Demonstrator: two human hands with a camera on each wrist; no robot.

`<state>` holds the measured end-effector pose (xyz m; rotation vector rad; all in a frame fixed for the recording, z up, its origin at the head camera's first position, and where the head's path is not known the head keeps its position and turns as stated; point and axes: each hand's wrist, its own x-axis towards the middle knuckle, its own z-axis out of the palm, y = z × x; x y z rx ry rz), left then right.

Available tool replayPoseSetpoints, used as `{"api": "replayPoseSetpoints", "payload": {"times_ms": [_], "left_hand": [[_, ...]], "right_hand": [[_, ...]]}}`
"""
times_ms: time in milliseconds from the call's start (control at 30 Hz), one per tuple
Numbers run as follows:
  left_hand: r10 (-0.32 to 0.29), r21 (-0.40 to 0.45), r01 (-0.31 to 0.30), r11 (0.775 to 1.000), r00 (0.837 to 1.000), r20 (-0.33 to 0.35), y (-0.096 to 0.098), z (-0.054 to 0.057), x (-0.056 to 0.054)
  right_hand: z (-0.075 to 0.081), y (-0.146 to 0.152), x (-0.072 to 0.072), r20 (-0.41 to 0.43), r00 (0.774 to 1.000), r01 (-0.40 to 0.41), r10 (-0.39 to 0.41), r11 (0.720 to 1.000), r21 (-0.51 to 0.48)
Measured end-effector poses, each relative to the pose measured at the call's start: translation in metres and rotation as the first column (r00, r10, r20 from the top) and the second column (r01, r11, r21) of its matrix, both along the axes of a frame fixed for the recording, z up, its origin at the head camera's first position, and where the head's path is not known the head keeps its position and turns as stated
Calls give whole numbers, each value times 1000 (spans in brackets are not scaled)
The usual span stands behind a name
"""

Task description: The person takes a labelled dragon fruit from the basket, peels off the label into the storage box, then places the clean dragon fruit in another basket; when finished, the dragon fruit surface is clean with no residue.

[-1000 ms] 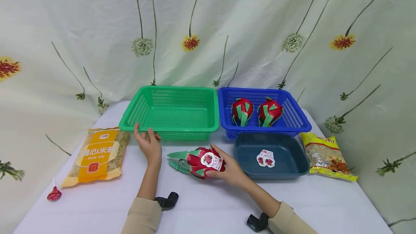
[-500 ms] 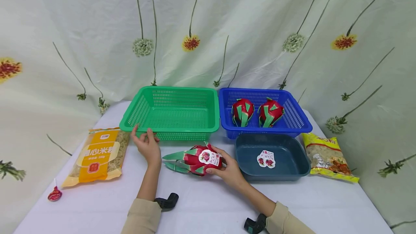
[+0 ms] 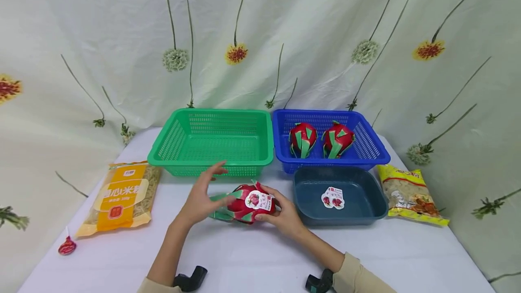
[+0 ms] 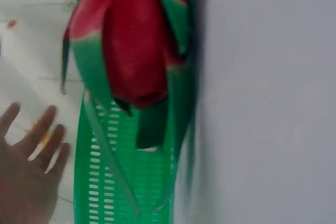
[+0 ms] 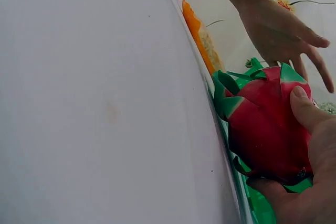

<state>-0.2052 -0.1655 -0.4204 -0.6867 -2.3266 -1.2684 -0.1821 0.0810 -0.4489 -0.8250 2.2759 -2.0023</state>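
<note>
A red dragon fruit [image 3: 240, 190] with long green leaf tips lies over the white table in front of the green basket, a round white label on its upper side. My right hand [image 3: 285, 215] grips its right end, thumb on the near side and fingers over the far side; the right wrist view shows the thumb pressed on the red skin of the dragon fruit [image 5: 268, 124]. Spread wide, the fingers of my left hand [image 3: 201, 200] reach over the leafy end. In the left wrist view, the left hand [image 4: 31, 177] stands apart from the fruit [image 4: 131, 40].
The green basket [image 3: 211, 163] stands behind. Beside it, a blue basket [image 3: 325, 163] holds two dragon fruits [image 3: 303, 140]. A dark tray [image 3: 362, 218] with label stickers [image 3: 333, 198] sits in front of that. Noodle bags [image 3: 122, 196] flank both sides; a red lollipop [image 3: 67, 246] lies far left.
My left hand has left the green basket's front rim and moved right and nearer, to the fruit's leafy end. The right hand has shifted the fruit slightly left.
</note>
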Motion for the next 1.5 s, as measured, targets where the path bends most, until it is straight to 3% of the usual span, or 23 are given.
{"api": "replayPoseSetpoints", "payload": {"times_ms": [67,167,367,567,733,833,933,1000,1067,1133,1333,1500], "left_hand": [[-50,-174,62,983,996,72,4,-6,4],[-77,-314,113,942,989,126,8,-15,4],[-93,-358,158,920,977,192,10,-25,6],[-72,-395,124,910,987,143,11,-30,6],[-58,-391,101,915,991,121,13,-33,7],[-65,-377,96,921,993,93,14,-34,8],[-69,-371,90,924,995,70,15,-35,9],[-66,-361,87,928,995,69,15,-36,10],[-67,-342,88,935,995,74,15,-37,10],[-73,-319,92,943,995,73,14,-38,9],[-111,-234,118,965,993,40,12,-42,10],[-130,-170,125,978,991,-21,12,-44,11]], "right_hand": [[0,-1,0,0,1000,-22,22,1000,-10],[1,-2,1,-15,998,-56,56,998,-3],[3,-4,5,-48,996,-80,81,996,28],[9,-3,7,-55,997,-55,59,996,72],[12,-2,8,-36,998,-39,42,995,92],[12,-1,6,-105,994,-6,13,998,66],[11,2,2,-212,972,112,-104,994,22],[11,4,1,-255,944,215,-210,977,-12],[14,5,2,-241,925,295,-294,955,-32],[21,4,8,-196,924,326,-328,944,-44],[37,-4,23,-44,957,288,-286,957,30],[37,-8,24,-25,958,286,-285,957,51]]}}
